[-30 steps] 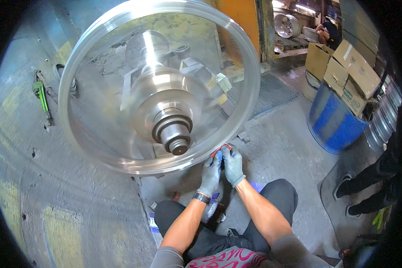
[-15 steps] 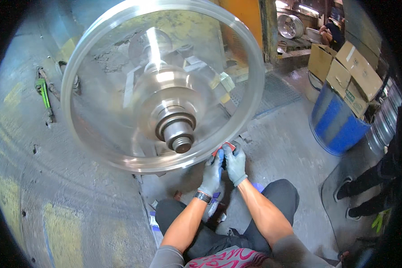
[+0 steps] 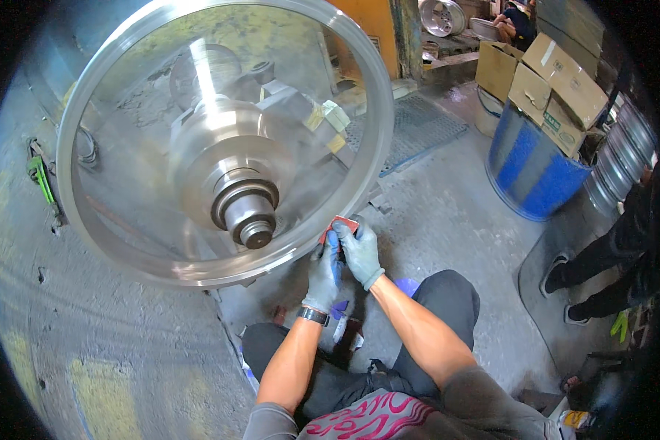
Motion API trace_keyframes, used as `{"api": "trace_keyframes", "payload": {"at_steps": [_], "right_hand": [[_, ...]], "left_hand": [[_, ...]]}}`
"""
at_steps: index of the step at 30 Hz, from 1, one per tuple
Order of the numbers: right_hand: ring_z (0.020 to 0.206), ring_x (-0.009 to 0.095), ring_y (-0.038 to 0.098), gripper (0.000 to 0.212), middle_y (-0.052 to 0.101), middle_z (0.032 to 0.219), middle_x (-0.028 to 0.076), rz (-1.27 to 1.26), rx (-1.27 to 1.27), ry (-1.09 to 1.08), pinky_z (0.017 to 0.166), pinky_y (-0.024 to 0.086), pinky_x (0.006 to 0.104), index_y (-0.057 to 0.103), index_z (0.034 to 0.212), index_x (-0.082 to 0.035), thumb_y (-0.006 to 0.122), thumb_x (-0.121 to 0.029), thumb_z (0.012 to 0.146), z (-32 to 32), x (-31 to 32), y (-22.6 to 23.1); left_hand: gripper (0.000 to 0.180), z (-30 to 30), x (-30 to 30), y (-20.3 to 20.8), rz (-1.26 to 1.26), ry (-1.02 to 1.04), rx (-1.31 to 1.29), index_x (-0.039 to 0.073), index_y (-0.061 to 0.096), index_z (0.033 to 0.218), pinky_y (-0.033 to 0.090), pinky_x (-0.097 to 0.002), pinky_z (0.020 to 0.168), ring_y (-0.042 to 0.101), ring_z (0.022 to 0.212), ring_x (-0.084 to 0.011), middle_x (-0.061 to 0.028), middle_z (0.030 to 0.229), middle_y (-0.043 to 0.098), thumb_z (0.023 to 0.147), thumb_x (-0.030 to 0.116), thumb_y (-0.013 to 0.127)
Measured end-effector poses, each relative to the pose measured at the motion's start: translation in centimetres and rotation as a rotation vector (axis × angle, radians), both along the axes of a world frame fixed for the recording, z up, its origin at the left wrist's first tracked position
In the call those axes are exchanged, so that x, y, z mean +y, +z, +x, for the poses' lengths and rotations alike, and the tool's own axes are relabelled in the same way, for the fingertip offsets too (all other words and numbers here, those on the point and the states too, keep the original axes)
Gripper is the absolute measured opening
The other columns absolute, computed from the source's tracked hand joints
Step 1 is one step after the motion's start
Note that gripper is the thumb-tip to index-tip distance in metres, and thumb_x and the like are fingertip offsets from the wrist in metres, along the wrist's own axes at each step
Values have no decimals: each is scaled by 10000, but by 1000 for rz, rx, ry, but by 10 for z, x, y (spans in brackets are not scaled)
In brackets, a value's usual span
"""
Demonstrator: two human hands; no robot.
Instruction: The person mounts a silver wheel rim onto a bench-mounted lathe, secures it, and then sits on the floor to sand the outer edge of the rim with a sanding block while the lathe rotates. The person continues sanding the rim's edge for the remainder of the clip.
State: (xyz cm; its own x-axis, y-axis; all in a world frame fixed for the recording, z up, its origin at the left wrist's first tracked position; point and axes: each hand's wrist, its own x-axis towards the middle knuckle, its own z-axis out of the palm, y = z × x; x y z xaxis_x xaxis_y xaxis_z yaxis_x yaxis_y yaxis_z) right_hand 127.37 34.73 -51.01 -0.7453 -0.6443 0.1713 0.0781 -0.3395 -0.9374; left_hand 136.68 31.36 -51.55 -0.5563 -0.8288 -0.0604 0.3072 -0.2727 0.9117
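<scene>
Both my hands wear grey gloves and meet at the lower right edge of a large metal wheel rim. The rim is mounted on a shiny spindle, and its centre is smeared as if spinning. Between my fingers is a small flat red piece of sandpaper, held against or very near the rim; contact is hard to tell. My left hand, with blue on its glove, grips it from the left. My right hand closes on it from the right, thumb on top.
A blue drum topped with cardboard boxes stands at right, beside stacked rims. A person's legs are near on the right; another person crouches far back. A green-handled tool lies at left.
The view has shifted, so the wheel, drum and hands appear farther left. My hands have moved slightly up along the rim's right side, still holding the sandpaper.
</scene>
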Motion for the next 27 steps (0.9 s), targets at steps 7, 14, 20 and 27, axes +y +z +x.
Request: {"api": "trace_keyframes", "payload": {"at_steps": [7, 14, 20, 27], "right_hand": [[822, 105, 668, 302, 761, 938, 51, 28, -35, 44, 733, 552, 301, 727, 1108, 16, 742, -268, 1008, -1, 0, -6], [835, 100, 659, 299, 756, 939, 46, 25, -53, 33, 743, 546, 295, 738, 1089, 14, 731, -276, 1017, -1, 3, -4], [849, 108, 668, 294, 762, 960, 57, 50, -20, 15, 755, 550, 299, 741, 1102, 16, 733, -266, 1015, -3, 2, -7], [869, 116, 681, 303, 771, 978, 77, 37, -50, -3, 769, 556, 302, 739, 1113, 20, 742, -263, 1005, 0, 1, -16]], "left_hand": [[475, 4, -5, -6, 50, -50, -3, 45, 637, 1385, 539, -297, 923, 663, 1102, -135, -47, 1266, 696, 1079, 409, 627], [516, 2, -1, -1, -43, -10, -76, 32, 695, 1311, 510, -296, 884, 630, 1023, -105, -23, 1175, 714, 1063, 481, 637], [512, 2, 1, 3, -6, -30, -54, 30, 657, 1359, 526, -277, 875, 640, 1058, -104, -29, 1228, 693, 1081, 457, 609], [502, 2, -6, -17, 20, -21, -86, 44, 656, 1357, 539, -284, 878, 660, 1038, -116, -31, 1202, 707, 1076, 459, 617]]}}
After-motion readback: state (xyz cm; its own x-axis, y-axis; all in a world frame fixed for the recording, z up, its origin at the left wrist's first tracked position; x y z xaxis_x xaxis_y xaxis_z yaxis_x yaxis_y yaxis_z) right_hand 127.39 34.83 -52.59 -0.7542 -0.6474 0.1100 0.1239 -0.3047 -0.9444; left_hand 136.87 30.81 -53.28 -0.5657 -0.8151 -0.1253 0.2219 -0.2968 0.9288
